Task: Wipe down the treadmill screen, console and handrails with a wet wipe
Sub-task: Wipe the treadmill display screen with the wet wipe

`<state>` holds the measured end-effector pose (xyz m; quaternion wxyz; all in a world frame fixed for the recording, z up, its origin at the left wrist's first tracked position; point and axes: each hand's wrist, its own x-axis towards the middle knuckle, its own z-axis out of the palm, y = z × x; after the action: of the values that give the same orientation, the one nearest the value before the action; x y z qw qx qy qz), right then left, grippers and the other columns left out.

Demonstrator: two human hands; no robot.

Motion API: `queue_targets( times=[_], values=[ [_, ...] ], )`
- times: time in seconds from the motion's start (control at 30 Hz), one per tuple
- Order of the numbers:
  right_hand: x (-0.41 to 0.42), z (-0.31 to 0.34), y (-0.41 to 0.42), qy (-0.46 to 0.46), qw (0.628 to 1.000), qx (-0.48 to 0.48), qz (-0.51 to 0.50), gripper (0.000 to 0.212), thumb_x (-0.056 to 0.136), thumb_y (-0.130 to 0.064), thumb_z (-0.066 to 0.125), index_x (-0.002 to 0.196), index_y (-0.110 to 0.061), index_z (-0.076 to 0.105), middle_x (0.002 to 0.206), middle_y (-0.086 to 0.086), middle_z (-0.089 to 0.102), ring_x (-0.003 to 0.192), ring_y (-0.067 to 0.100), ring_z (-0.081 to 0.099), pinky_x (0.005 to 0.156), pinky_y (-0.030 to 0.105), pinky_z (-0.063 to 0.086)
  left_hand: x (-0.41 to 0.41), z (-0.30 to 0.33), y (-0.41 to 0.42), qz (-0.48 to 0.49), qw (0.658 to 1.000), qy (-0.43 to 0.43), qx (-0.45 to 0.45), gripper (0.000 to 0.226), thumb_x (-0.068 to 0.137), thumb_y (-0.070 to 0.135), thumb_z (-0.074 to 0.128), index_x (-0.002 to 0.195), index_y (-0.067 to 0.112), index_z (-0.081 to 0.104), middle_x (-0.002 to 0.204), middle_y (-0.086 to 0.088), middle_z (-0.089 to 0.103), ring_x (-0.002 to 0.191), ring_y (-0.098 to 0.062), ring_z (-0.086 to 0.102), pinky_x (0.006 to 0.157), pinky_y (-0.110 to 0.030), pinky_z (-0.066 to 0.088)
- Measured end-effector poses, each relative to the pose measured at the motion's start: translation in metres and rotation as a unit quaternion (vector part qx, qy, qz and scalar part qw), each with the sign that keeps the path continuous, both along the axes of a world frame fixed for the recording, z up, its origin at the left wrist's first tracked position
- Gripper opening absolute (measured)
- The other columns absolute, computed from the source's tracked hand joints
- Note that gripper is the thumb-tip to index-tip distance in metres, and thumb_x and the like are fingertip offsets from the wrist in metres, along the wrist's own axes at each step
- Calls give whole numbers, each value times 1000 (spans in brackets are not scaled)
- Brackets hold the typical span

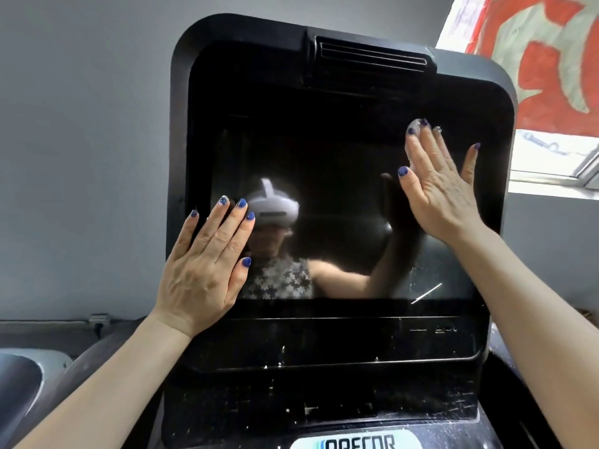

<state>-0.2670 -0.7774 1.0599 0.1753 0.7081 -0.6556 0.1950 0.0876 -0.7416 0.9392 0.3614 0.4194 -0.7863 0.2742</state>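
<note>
The treadmill's black glossy screen (340, 196) fills the middle of the head view inside a dark rounded console frame (181, 92). My right hand (444, 186) lies flat with straight fingers on the screen's upper right part, pressing a white wet wipe (416, 127) against the glass; only a bit of the wipe shows past the fingertips. My left hand (207, 270) rests flat with straight fingers on the screen's lower left edge and frame. The console's lower panel (324, 403) below the screen is speckled with white marks. No handrail is clearly seen.
A vent grille (372, 58) sits at the console's top. A grey wall (81, 140) stands behind on the left. A red and white banner (551, 59) hangs at the upper right above a window ledge (551, 179). A grey curved part (26, 377) lies lower left.
</note>
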Motion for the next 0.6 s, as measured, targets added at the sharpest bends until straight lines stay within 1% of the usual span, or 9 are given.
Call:
queue_targets(
  times=[0.13, 0.23, 0.33, 0.43, 0.53, 0.6],
  values=[
    [9, -8, 7, -27, 1000, -3, 7, 66, 101, -55, 7, 160, -28, -2, 168, -6, -8, 153, 10, -12, 117, 49, -24, 0, 0, 1, -3, 1000, -19, -3, 50, 103, 22, 40, 150, 5, 41, 160, -11, 34, 151, -27, 26, 122, -52, 21],
    [10, -41, 34, -22, 999, 4, 25, 66, 102, -55, 10, 160, -25, -1, 167, -6, -10, 153, 8, -13, 118, 46, -24, 0, 0, 1, -1, 1000, -25, -1, 50, 103, 23, 40, 150, 6, 41, 159, -11, 35, 150, -27, 27, 122, -52, 21],
    [7, -71, 58, -3, 999, 26, 29, 64, 103, -57, 8, 159, -28, 0, 167, -8, -10, 154, 9, -10, 118, 42, -25, -1, 0, 1, 3, 1000, -26, 2, 50, 104, 24, 38, 150, 6, 41, 159, -11, 35, 150, -27, 28, 121, -53, 23],
    [-3, -59, 47, 8, 1000, 21, 5, 62, 101, -57, 4, 157, -31, -5, 166, -10, -12, 153, 7, -13, 116, 44, -27, 0, 0, 1, 4, 1000, -24, 6, 50, 105, 26, 37, 150, 6, 42, 159, -10, 36, 149, -27, 30, 120, -53, 26],
    [-4, -25, 21, -35, 999, 15, -21, 65, 99, -57, 2, 157, -31, -10, 166, -9, -15, 153, 8, -15, 116, 48, -27, 0, 0, 1, 6, 1000, -25, 12, 50, 104, 26, 38, 150, 6, 41, 158, -11, 36, 149, -28, 31, 120, -54, 26],
    [1, -17, 14, -50, 998, 17, -26, 67, 98, -59, 1, 157, -31, -11, 167, -8, -16, 153, 9, -16, 116, 48, -25, 0, 2, 2, 7, 1000, -28, 13, 50, 104, 26, 38, 150, 6, 41, 159, -11, 36, 149, -28, 30, 121, -54, 23]
  ],
)
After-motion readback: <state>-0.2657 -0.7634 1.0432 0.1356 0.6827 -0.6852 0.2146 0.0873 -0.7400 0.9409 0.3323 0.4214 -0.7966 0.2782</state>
